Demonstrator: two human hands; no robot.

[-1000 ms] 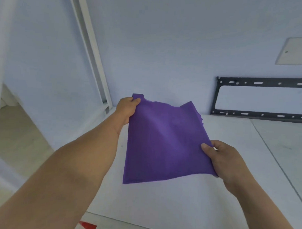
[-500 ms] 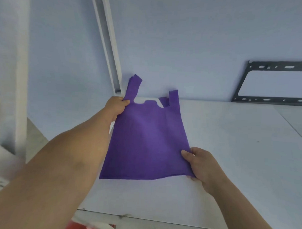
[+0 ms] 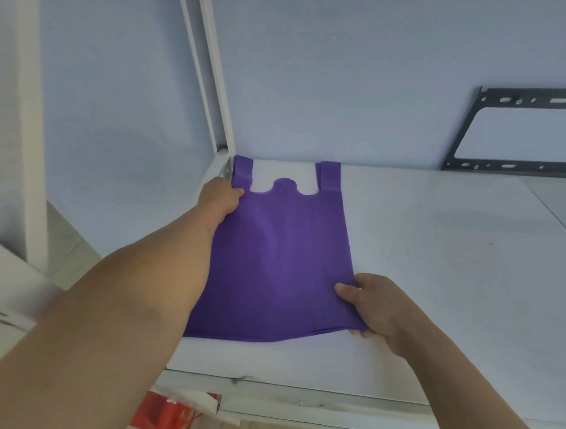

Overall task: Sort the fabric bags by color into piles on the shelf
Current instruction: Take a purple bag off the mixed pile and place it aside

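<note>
A purple fabric bag [image 3: 280,256] lies spread flat at the left end of the white shelf [image 3: 450,252], its two handles pointing toward the back wall. My left hand [image 3: 219,199] pinches the bag's far left corner, just below the left handle. My right hand [image 3: 373,305] grips the near right corner, thumb on top and fingers underneath the cloth. No other bag lies on the shelf top.
A white upright post [image 3: 215,83] of the shelf frame rises at the back left corner. A black metal bracket [image 3: 509,135] leans on the wall at the back right. Something red and white [image 3: 175,412] shows below the shelf's front edge.
Both hands have lowered the purple bag from mid-air onto the shelf and pulled it flat. Its handles, which stuck up before, now lie on the shelf surface.
</note>
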